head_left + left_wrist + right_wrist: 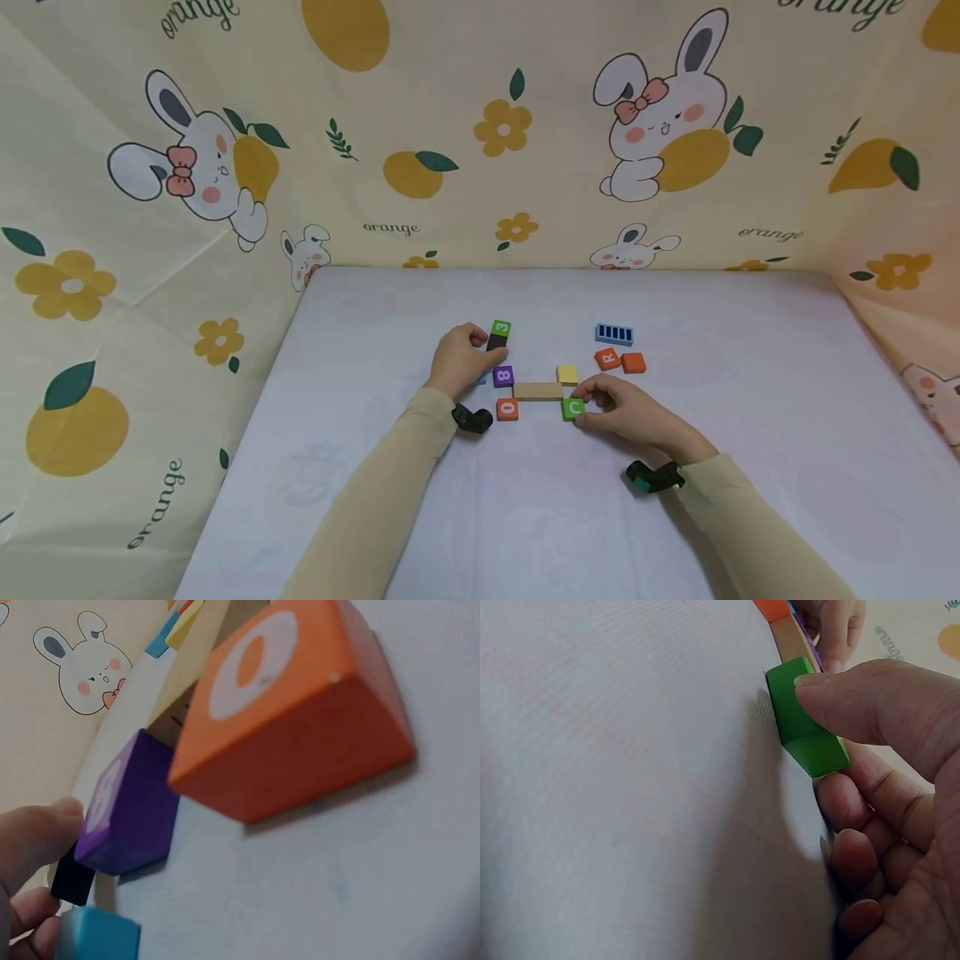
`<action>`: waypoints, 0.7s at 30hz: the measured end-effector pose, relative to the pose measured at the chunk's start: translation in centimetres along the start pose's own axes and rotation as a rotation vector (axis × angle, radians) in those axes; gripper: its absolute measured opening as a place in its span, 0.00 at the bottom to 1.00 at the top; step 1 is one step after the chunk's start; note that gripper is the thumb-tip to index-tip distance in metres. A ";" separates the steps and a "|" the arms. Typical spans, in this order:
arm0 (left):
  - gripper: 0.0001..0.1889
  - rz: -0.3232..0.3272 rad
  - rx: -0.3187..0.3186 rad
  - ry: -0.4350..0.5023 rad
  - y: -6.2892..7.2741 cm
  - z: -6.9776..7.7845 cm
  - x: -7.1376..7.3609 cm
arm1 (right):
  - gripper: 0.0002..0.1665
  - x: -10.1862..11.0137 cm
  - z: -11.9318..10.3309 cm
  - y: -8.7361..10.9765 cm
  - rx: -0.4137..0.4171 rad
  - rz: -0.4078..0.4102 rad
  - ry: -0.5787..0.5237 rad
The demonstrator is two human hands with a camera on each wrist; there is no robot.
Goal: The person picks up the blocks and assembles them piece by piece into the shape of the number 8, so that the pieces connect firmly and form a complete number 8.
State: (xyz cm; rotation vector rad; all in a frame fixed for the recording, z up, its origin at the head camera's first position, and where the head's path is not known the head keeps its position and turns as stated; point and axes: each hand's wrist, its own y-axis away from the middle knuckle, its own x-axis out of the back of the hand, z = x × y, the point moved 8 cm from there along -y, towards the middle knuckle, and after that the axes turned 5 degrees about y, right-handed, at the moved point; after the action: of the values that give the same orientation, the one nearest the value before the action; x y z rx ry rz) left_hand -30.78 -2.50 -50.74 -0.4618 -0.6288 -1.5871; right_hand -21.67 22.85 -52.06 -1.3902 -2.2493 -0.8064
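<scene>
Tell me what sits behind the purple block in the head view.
Behind the purple block, the left hand holds a dark block, with a green block beyond it. The hand hides the dark block's near edge and anything beneath.

The left arm slants forward from the near side of the table toward its far edge, its beige sleeve reaching the wrist; the left hand sits nearer that far edge than the other, its thumb and forefinger bent together in a pinch; the right arm angles inward from the near right; the right hand points toward the left edge, thumb and forefinger pinching, its remaining fingers curled inward.
</scene>
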 end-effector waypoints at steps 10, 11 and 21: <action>0.24 0.012 -0.014 -0.047 -0.2 0.1 -0.2 | 0.22 0.1 0.0 0.0 0.016 0.003 -0.005; 0.23 0.013 -0.015 -0.052 -0.2 0.1 -0.2 | 0.22 0.1 0.0 0.0 0.015 0.004 -0.003; 0.22 0.005 -0.020 -0.062 0.0 0.3 -0.1 | 0.23 0.1 -0.1 0.1 0.008 0.007 0.007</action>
State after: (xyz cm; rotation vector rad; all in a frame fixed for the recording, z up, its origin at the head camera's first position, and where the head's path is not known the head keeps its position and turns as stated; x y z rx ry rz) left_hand -30.78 -2.24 -50.51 -0.5286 -0.6591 -1.5808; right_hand -21.67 22.90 -51.93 -1.3887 -2.2384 -0.7977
